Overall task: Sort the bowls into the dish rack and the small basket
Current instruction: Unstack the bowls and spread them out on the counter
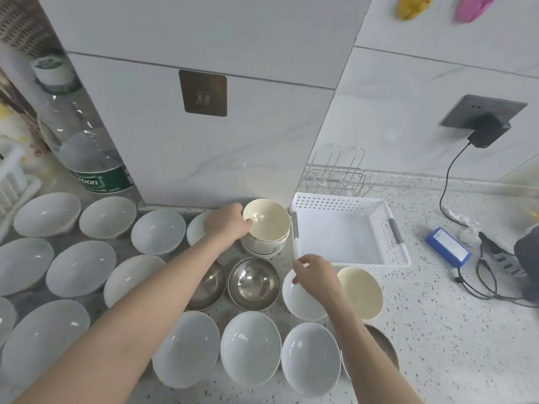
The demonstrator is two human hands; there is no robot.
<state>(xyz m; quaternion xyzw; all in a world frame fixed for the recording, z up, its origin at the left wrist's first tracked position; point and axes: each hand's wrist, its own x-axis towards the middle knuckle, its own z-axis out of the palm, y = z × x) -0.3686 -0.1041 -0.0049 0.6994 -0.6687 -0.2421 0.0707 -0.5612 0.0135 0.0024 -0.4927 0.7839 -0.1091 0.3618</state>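
Nearest the viewer, a row of white ceramic bowls (250, 346) sat open side up along the front of the speckled desk (437, 330), with more white bowls spread across the left. Two bare forearms reached forward over them. Just beyond, two steel bowls (253, 282) rested side by side in the middle.

To their right, the right hand (316, 274) had its fingers curled and pinching the far rim of a small white bowl (300, 301), which lay touching a cream bowl (361, 293). Further on, the left hand (227, 224) gripped the near rim of the top cream bowl in a short stack of cream bowls (267, 228), thumb inside.

The white perforated small basket (350, 205) stood empty just right of that stack, and the wire dish rack (335, 176) stood behind it against the tiled wall, also empty. Nothing appeared sorted yet.

The bowls were packed closely, so a lifted bowl could likely clip a neighbour and chip it. A rim-only pinch might slip, and lifting the top cream bowl could drag the nested one up with it.
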